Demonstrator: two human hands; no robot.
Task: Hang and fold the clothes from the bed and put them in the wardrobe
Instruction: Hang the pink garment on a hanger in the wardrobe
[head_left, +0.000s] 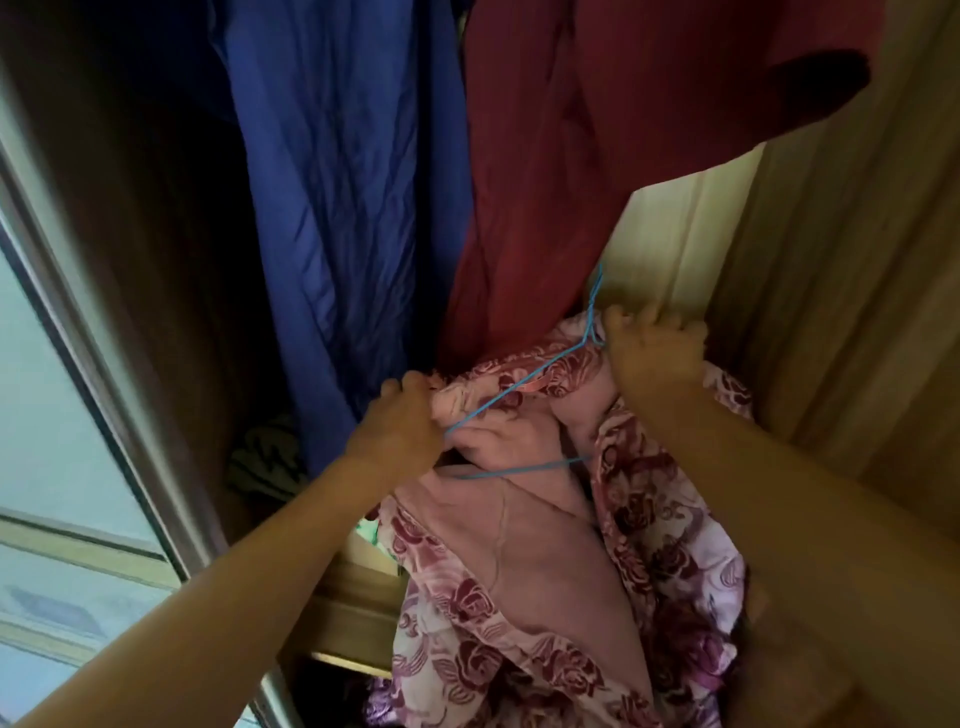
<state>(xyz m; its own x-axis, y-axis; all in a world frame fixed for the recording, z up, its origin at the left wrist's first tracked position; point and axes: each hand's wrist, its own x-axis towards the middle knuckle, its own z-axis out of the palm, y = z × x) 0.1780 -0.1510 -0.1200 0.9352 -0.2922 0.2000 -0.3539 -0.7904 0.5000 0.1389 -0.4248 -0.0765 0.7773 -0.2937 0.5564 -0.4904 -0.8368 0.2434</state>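
Floral pink garment (545, 597) fills the foreground at six o'clock, draped on a blue wire hanger (519, 384). Left hand (400, 421) pinches cloth at the hanger's shoulder; right hand (652, 340) grips near its hook, at one o'clock. Hanging appears underway; next, lifting the hook to the unseen rail beside the maroon garment (597, 156) and blue garment (353, 182).
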